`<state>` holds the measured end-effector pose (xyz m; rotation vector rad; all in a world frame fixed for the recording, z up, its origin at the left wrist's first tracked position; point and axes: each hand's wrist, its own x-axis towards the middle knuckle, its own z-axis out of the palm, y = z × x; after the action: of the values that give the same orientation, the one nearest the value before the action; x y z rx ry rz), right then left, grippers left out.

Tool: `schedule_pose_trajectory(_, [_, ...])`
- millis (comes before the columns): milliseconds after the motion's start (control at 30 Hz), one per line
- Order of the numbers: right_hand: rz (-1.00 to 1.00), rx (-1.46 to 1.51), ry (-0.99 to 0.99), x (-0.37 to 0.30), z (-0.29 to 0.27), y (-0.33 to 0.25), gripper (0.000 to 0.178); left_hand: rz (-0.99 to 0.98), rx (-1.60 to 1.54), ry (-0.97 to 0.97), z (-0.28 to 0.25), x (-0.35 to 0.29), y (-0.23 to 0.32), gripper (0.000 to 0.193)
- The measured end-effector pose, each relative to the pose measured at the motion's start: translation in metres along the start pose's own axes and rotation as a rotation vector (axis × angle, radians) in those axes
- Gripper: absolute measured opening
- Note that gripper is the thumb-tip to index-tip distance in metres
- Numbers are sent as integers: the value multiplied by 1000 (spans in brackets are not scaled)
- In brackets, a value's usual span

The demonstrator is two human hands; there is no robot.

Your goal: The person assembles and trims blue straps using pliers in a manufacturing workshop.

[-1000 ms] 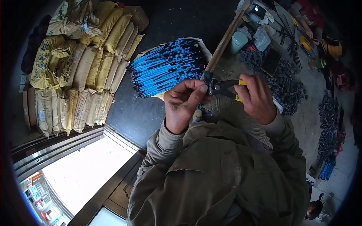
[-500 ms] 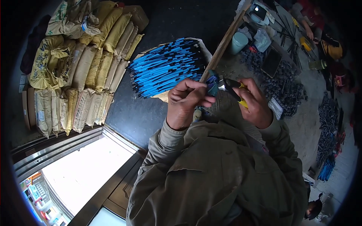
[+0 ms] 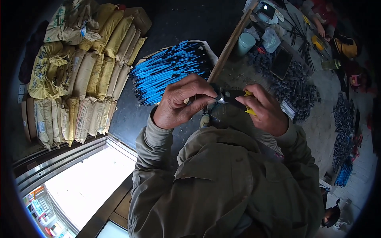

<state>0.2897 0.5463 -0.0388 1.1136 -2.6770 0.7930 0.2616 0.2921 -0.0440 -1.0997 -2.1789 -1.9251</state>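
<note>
Head view, single frame. Both hands are raised together at centre frame, above the olive jacket (image 3: 222, 186) that fills the lower middle.

Right hand (image 3: 266, 110): closed around the yellow-and-black handles of a pair of pliers (image 3: 232, 96). The tool lies roughly level, its dark head pointing toward frame left, and the handles are squeezed close together inside the palm.

Left hand (image 3: 180, 102): fingers curled in a narrow pinch, fingertips touching the pliers' head. Whatever sits in the pinch is too small and too covered by the fingers to identify; cannot tell whether it is a wire piece.

Surroundings:
- Bundle of blue-and-black rods (image 3: 168, 71), upper centre, lying on a pale sheet on the dark floor, just beyond the left hand.
- Wooden strip (image 3: 230, 45) running diagonally from upper right down to the hands.
- Stacked yellowish sacks (image 3: 83, 75) filling the upper left.
- Pale cup (image 3: 245, 43) just right of the wooden strip, upper right.
- Heap of small dark metal parts (image 3: 293, 85) on the grey floor to the right, with more dark pieces along the right edge.
- Bright glass door panel (image 3: 85, 186) with metal track, lower left.
</note>
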Motion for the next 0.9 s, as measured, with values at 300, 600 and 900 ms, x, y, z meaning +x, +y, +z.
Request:
schedule_pose_trajectory(300, [26, 77, -14, -2, 2, 0, 28, -1, 54, -78, -7, 9, -2, 13])
schedule_pose_trajectory(600, [150, 334, -75, -11, 23, 3, 42, 50, -51, -20, 2, 7, -22, 13])
schedule_pose_trajectory(900, [149, 81, 7, -10, 7, 5, 22, -161, -270, 18, -1, 13, -18, 19])
